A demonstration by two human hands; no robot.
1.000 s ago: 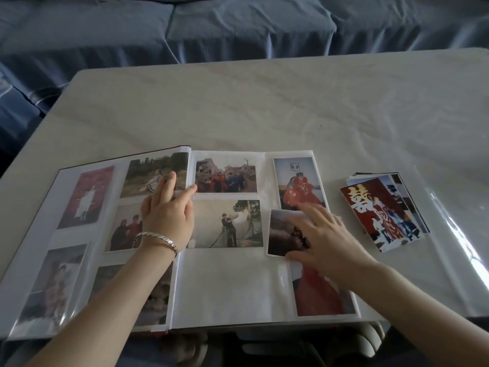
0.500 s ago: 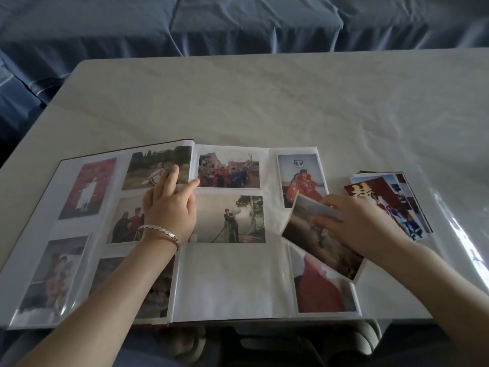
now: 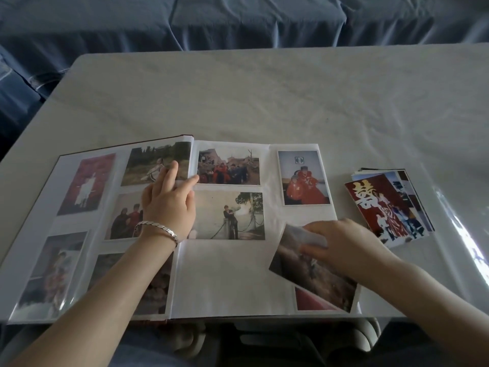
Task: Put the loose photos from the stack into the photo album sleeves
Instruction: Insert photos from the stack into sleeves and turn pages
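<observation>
I see blue cloth, draped and creased, over a sofa (image 3: 238, 19) at the back. The bench (image 3: 264, 96) is pale and marbled w/ a rounded corner. Glossy clear film (image 3: 463, 234) wrinkles on its rt side. The photo album (image 3: 225, 282) lies open flat at the near edge: dark red cover rim, white pages, shiny clear sleeves, most holding prints. The stack (image 3: 389, 207) of glossy rectangular prints is fanned on the bench just rt of the album, top one red w/ a gold character. A dark brownish loose photo (image 3: 312, 271) sits tilted over the rt page's lower corner, partly covering a red print (image 3: 309, 300). My right hand (image 3: 344, 242) pinches its upper edge, fingers curled. My left hand (image 3: 169, 205) is released and lies flat by the spine, fingers straight. A silver link bracelet (image 3: 156, 229) is on the left wrist.
</observation>
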